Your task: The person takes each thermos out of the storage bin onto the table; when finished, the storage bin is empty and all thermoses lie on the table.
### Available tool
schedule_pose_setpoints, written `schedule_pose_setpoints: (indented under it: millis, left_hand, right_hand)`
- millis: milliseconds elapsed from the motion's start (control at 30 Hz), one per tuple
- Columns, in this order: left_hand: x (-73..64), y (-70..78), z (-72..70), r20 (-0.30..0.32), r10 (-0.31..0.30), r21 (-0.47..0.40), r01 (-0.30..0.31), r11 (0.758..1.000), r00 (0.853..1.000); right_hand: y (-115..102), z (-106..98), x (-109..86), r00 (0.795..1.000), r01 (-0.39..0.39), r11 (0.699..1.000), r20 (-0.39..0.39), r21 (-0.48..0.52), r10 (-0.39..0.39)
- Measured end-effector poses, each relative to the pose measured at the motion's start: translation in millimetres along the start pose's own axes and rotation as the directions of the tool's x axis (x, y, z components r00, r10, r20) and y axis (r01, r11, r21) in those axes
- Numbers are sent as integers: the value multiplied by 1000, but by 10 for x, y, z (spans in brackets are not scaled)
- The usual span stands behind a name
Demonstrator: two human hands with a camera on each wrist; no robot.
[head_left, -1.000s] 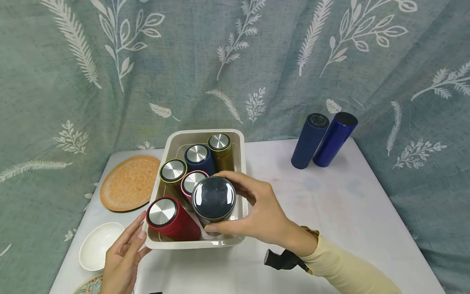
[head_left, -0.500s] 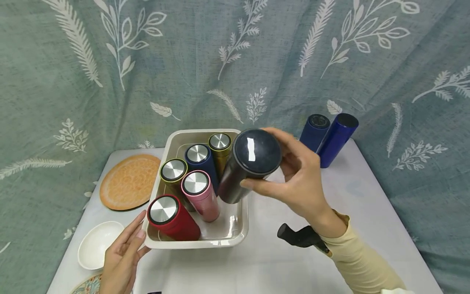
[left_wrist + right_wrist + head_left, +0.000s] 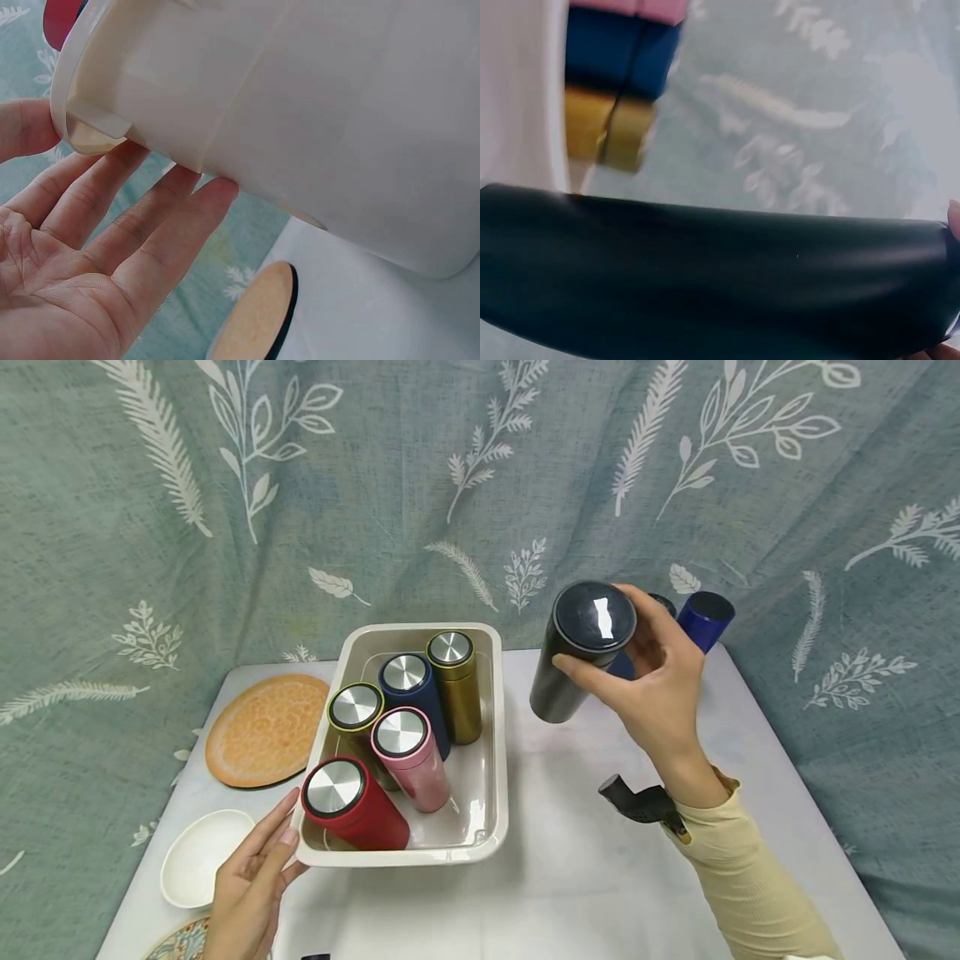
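no text, label, brand, number or sign I can read, head or wrist views; dark bottle (image 3: 720, 277) I hold, nothing legible, glare on its lid (image 3: 581, 610); bright-topped flasks (image 3: 375, 814), none readable; tray (image 3: 300, 97) wall, none either

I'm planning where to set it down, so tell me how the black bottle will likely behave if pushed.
The black bottle is probably stiff: its wall shows no dent in the grip of the right hand. Tall and narrow, it would likely tip if pushed near its lid. Its round side suggests it could roll once lying down.
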State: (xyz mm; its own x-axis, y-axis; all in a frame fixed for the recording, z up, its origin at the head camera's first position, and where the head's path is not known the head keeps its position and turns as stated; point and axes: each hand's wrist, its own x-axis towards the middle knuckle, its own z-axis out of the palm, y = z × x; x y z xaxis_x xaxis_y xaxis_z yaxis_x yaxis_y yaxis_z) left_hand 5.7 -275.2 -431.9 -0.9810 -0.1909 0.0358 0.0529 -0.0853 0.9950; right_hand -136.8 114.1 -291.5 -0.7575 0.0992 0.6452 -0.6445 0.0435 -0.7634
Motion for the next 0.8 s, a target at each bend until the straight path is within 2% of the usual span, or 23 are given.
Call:
schedule_pose_setpoints:
  millis: [200, 367, 567, 700, 800]
  left_hand:
    - [-2, -2, 4, -2, -1, 0, 1, 1000, 1000]
    - [-3, -4, 1, 2, 4, -2, -4, 1000, 1000]
    - [-1, -17, -2, 26, 18, -13, -17, 1000, 1000]
    - [-3, -11, 1, 11, 6, -6, -6, 1000, 1000]
    - [2, -2, -3, 19, 11, -8, -11, 1000, 1000]
  right_hand:
    - [352, -82, 44, 997, -57, 996, -61, -72, 52]
    - [681, -90, 60, 985, -140, 984, -119, -106, 127]
    - [1041, -99, 34, 969, -206, 965, -173, -164, 177]
    - [1198, -77, 24, 959, -239, 955, -195, -174, 205]
    - [1189, -30, 24, 957, -241, 957, -206, -161, 206]
